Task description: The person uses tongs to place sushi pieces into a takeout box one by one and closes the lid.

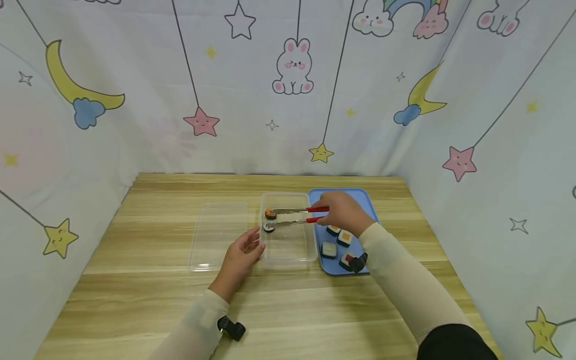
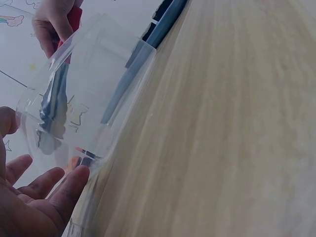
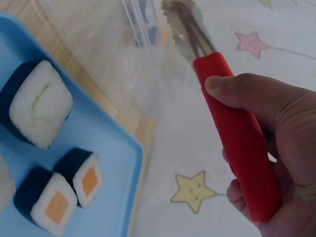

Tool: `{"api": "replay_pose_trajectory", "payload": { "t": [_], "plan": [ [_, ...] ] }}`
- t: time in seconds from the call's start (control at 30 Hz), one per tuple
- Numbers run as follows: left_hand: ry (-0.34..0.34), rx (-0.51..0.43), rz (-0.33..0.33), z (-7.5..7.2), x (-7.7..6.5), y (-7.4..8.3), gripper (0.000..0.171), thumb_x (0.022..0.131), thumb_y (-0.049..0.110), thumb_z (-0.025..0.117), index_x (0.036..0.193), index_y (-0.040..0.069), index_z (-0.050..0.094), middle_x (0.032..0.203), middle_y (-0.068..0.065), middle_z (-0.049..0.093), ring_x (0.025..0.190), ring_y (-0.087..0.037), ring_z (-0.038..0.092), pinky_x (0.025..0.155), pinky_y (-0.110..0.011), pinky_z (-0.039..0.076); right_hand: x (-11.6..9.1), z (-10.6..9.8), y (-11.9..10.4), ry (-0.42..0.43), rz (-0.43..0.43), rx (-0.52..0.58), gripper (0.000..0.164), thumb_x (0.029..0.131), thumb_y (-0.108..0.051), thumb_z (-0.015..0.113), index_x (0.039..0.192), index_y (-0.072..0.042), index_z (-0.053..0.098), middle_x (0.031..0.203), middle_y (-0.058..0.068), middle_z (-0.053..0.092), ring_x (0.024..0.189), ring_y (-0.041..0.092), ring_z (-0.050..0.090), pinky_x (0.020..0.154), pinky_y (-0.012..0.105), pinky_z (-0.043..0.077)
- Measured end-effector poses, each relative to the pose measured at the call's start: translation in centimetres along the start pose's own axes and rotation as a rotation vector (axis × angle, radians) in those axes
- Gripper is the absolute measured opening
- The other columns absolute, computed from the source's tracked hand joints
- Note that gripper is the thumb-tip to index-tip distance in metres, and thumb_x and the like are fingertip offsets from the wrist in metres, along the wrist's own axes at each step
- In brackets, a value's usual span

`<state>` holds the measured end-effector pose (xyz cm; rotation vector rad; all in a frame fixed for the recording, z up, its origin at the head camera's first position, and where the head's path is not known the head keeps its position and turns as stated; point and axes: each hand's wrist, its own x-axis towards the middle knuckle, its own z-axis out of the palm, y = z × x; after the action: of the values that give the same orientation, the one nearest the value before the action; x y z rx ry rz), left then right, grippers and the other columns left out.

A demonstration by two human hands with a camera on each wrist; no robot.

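Before a cartoon-printed white curtain (image 1: 252,100), a wood-grain table (image 1: 148,225) is holding everything. The right hand (image 1: 344,212) is gripping one pair of tongs (image 3: 242,148), red-handled, its scalloped metal arms parting above one clear box (image 1: 294,247). The left hand (image 1: 238,257), fingers loosely extended, is touching the box's side. Two sushi pieces (image 1: 270,214) are lying inside by the tong tips; four more are showing on one blue tray (image 1: 362,200).

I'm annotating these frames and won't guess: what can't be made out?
Head: the right hand and cream sleeve hide part of the blue rectangular tray.
Head: too small to tell whether the red-handled metal tongs touch the orange-topped black round roll.
Left wrist: the left and bottom edges cut off part of the left hand.
Right wrist: the left edge cuts off a white sushi piece.
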<state>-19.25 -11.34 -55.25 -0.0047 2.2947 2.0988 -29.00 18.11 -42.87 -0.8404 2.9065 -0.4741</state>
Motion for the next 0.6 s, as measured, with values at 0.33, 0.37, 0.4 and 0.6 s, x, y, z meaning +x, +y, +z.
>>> {"api": "replay_pose_trajectory", "payload": {
  "t": [0.33, 0.37, 0.4, 0.6],
  "plan": [
    [0.007, 0.014, -0.037, 0.1, -0.2, 0.4, 0.054, 0.097, 0.013, 0.074, 0.149, 0.014, 0.058, 0.142, -0.017, 0.062, 0.127, -0.032, 0.061, 0.106, -0.05, 0.049, -4.4, -2.4, 4.4, 0.17, 0.159, 0.092, 0.048, 0.085, -0.029, 0.088, 0.129, -0.016, 0.075, 0.118, 0.006, 0.069, 0.1, 0.028, 0.062, 0.079, 0.044, 0.057],
    [0.008, 0.017, -0.039, 0.1, -0.2, 0.4, 0.054, 0.097, 0.013, 0.074, 0.148, 0.015, 0.058, 0.142, -0.017, 0.062, 0.127, -0.032, 0.062, 0.106, -0.05, 0.049, -4.9, -2.5, 5.2, 0.182, 0.186, 0.094, 0.048, 0.085, -0.029, 0.088, 0.129, -0.016, 0.075, 0.119, 0.008, 0.069, 0.101, 0.029, 0.062, 0.079, 0.044, 0.058],
    [0.009, 0.021, -0.041, 0.1, -0.2, 0.4, 0.054, 0.097, 0.013, 0.074, 0.148, 0.015, 0.058, 0.142, -0.017, 0.062, 0.126, -0.032, 0.062, 0.106, -0.05, 0.049, -5.5, -2.8, 5.8, 0.193, 0.214, 0.108, 0.048, 0.085, -0.028, 0.088, 0.13, -0.015, 0.075, 0.12, 0.01, 0.069, 0.102, 0.03, 0.062, 0.079, 0.045, 0.058],
    [0.006, 0.033, -0.031, 0.0, 0.0, 0.1, 0.054, 0.097, 0.014, 0.073, 0.149, 0.014, 0.057, 0.142, -0.018, 0.062, 0.126, -0.033, 0.061, 0.106, -0.049, 0.049, -8.9, -2.9, 9.2, 0.219, 0.302, 0.147, 0.048, 0.084, -0.023, 0.088, 0.129, -0.011, 0.075, 0.105, 0.011, 0.071, 0.092, 0.029, 0.062, 0.073, 0.041, 0.055]
  ]
}}
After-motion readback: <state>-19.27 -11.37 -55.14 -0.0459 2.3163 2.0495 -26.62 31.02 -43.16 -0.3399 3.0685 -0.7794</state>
